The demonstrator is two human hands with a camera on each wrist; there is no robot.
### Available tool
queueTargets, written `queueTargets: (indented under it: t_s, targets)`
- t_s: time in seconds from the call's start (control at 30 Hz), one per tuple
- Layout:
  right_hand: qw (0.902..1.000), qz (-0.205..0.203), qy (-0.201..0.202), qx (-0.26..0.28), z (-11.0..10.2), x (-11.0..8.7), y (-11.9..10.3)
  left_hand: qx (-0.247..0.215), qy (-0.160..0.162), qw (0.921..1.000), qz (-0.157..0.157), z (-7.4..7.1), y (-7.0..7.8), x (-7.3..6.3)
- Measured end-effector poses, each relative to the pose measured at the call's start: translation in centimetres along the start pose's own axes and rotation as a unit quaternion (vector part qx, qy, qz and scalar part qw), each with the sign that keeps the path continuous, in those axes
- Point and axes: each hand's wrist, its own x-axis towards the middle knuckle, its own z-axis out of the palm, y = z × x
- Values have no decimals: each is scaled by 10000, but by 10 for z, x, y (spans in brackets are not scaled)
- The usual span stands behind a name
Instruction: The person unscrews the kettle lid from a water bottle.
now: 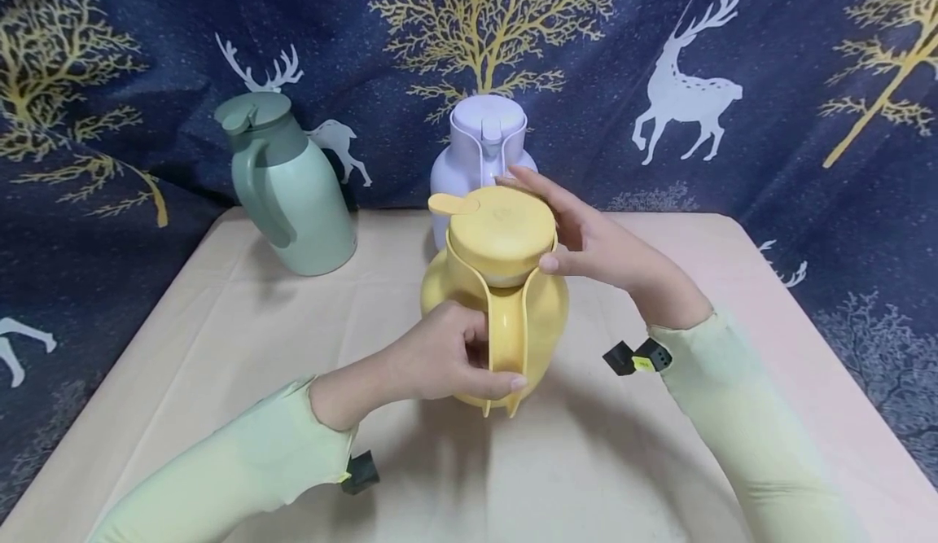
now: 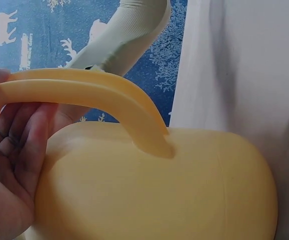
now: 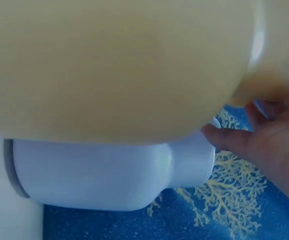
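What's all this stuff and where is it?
Round yellow lidded jug: one, yellow, front middle
Round lilac lidded jug: one, lilac, behind it
Tapered green lidded jug: one, green, back left
Smooth cream tabletop: one, cream, below jugs
Printed fabric backdrop: one, navy, gold trees, white deer, behind
Green fabric sleeves: two, pale green, lower sides
Boxy black devices: at least two, black, by sleeves
Left grip: one, on yellow handle
Right grip: one, beside yellow lid
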Motion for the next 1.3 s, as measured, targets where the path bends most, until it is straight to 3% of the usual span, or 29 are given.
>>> queueTargets:
  t_s: [0.13, 0.23, 0.33, 0.4, 0.7, 0.87, 1.1, 1.3]
  targets:
    - [9922, 128, 938, -809, 18, -8, -12, -1, 7, 9999, 104, 1, 0, 0]
    - [9699, 455, 1622, -1758, 32, -10, -27, -18, 54, 9999, 145, 2, 1, 1]
    - [9519, 666, 1970, -2249, 41, -6, -36, -46, 108, 9998, 159, 2, -1, 0]
    - [9495, 680, 2008, -2311, 42, -4, -37, -32, 127, 9998, 169, 2, -1, 0]
    - [9810, 537, 1398, -1233, 23, -2, -26, -32, 20, 9998, 169, -1, -2, 1]
    - [9891, 353, 1036, -988, 12, 2, -18, -59, 0, 9998, 193, -1, -4, 2]
    - [9979, -24, 204, -616, -3, 9, -6, -80, 61, 9998, 145, -1, 1, 1]
    - [9968, -262, -647, 388, -14, 14, 5, -100, 41, 9998, 157, 0, -1, 0]
